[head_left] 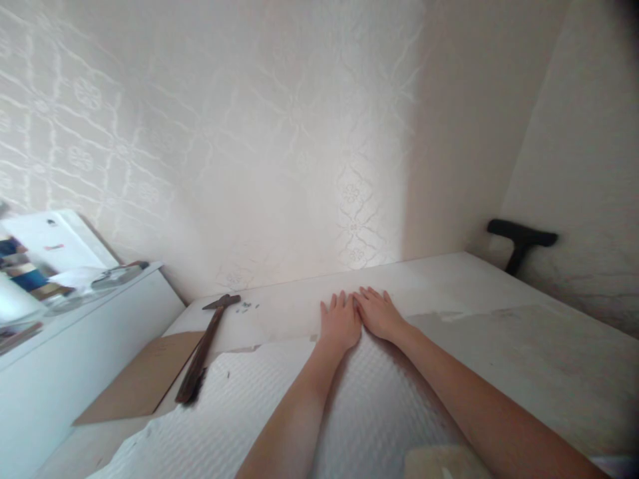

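Observation:
My left hand (340, 322) and my right hand (380, 313) lie flat side by side, fingers spread, palms down. Both press on the far edge of a white textured sheet (249, 399) that lies over a pale board (499, 313). The fingertips reach onto the bare board just in front of the patterned wall (279, 133). Neither hand holds anything. A hammer (204, 346) with a wooden handle lies to the left of my left hand, well out of reach of the fingers.
A brown cardboard piece (144, 379) lies under the hammer's handle. Several small nails (245, 307) sit by the hammer head. A white cabinet (74, 332) with cluttered items stands at left. A black vacuum nozzle (522, 236) leans at the right wall.

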`<state>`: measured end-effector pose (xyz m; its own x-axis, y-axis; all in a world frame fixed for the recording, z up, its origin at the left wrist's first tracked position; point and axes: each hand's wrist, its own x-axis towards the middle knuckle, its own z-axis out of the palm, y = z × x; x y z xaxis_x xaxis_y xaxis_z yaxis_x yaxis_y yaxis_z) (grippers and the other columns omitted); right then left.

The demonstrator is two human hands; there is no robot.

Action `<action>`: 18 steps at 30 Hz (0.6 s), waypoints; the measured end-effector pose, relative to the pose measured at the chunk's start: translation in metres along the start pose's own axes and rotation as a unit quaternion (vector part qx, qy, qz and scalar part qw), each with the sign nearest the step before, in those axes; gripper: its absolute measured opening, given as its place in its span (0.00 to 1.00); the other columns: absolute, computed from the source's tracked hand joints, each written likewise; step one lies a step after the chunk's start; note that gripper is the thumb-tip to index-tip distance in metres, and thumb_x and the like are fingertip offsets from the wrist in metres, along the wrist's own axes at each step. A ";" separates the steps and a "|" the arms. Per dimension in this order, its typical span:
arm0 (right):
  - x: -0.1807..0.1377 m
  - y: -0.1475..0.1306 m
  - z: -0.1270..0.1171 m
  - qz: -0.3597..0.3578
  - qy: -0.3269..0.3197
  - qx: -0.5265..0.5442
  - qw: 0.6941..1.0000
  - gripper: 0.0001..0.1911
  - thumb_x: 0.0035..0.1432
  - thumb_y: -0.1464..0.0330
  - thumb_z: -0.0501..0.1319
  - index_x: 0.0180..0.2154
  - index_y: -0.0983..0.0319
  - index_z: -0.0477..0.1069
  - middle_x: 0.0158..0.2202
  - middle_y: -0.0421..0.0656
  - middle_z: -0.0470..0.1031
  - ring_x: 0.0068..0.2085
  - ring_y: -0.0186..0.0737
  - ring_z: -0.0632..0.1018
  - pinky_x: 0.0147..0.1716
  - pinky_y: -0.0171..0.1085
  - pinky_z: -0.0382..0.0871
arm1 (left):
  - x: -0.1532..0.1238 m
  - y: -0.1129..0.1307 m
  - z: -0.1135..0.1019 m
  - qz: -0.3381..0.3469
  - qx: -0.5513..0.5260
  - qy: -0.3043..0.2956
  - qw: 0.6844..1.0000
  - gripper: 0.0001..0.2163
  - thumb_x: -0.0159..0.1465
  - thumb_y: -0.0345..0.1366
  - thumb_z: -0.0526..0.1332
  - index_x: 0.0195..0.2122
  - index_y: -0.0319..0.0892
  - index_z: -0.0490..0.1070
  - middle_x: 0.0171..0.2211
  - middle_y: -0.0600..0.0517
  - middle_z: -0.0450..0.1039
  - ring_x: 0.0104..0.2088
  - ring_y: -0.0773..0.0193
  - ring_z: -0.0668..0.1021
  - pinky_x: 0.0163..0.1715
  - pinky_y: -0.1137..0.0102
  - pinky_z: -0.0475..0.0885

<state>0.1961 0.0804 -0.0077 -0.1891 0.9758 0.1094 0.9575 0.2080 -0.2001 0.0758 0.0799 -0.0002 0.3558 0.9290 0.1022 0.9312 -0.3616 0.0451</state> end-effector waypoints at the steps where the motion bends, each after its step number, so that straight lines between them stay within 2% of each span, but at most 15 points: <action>1: -0.002 -0.001 -0.001 0.000 0.003 0.003 1.000 0.26 0.66 0.68 0.40 0.63 0.65 0.57 0.65 0.54 0.53 0.65 0.50 0.55 0.60 0.57 0.48 | -0.001 0.000 -0.001 0.000 0.003 0.003 1.000 0.23 0.69 0.38 0.40 0.64 0.40 0.54 0.65 0.43 0.54 0.65 0.52 0.57 0.61 0.48 0.54; 6: -0.021 -0.006 -0.008 -0.001 0.007 0.000 1.000 0.25 0.67 0.69 0.40 0.62 0.67 0.58 0.64 0.55 0.55 0.65 0.51 0.56 0.60 0.57 0.49 | -0.016 0.000 -0.002 -0.006 -0.001 0.017 1.000 0.22 0.70 0.36 0.40 0.62 0.39 0.58 0.64 0.44 0.56 0.64 0.56 0.59 0.61 0.54 0.56; 9: -0.042 -0.007 -0.014 -0.010 -0.023 0.013 1.000 0.25 0.66 0.68 0.44 0.61 0.67 0.59 0.64 0.56 0.55 0.64 0.53 0.57 0.59 0.59 0.51 | -0.035 -0.003 -0.004 -0.003 -0.018 0.004 1.000 0.22 0.69 0.37 0.41 0.62 0.39 0.58 0.65 0.44 0.55 0.64 0.57 0.59 0.62 0.55 0.56; 12: -0.076 -0.009 -0.028 -0.045 -0.041 0.055 0.997 0.25 0.64 0.68 0.48 0.60 0.67 0.61 0.62 0.55 0.60 0.63 0.48 0.61 0.59 0.53 0.55 | -0.069 -0.001 -0.024 0.029 -0.094 0.005 0.995 0.21 0.68 0.37 0.46 0.61 0.41 0.61 0.61 0.48 0.62 0.62 0.60 0.64 0.61 0.59 0.59; 13: -0.092 -0.012 -0.038 -0.071 -0.033 0.080 0.994 0.24 0.63 0.69 0.48 0.60 0.66 0.62 0.61 0.54 0.63 0.61 0.45 0.64 0.59 0.49 0.57 | -0.085 0.001 -0.037 0.048 -0.133 0.026 0.990 0.21 0.68 0.37 0.47 0.60 0.42 0.63 0.59 0.49 0.66 0.59 0.63 0.68 0.60 0.64 0.61; 15: -0.129 -0.023 -0.064 -0.114 0.014 0.116 0.987 0.25 0.63 0.68 0.49 0.60 0.65 0.62 0.59 0.50 0.66 0.58 0.43 0.68 0.59 0.45 0.59 | -0.123 0.008 -0.069 0.058 -0.187 0.145 0.970 0.19 0.68 0.37 0.46 0.58 0.45 0.66 0.56 0.52 0.70 0.56 0.65 0.71 0.58 0.68 0.65; 18: -0.198 -0.040 -0.110 -0.146 0.171 0.137 0.965 0.24 0.66 0.61 0.47 0.62 0.54 0.59 0.59 0.42 0.67 0.59 0.45 0.67 0.60 0.50 0.58 | -0.194 0.015 -0.117 0.072 -0.186 0.364 0.910 0.18 0.68 0.39 0.49 0.56 0.54 0.66 0.53 0.56 0.72 0.55 0.61 0.72 0.58 0.60 0.67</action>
<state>0.2192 -0.1289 0.0858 -0.3145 0.8032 0.5059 0.7719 0.5266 -0.3562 0.0114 -0.1155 0.0974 0.1979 0.6205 0.7588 0.7397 -0.6025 0.2997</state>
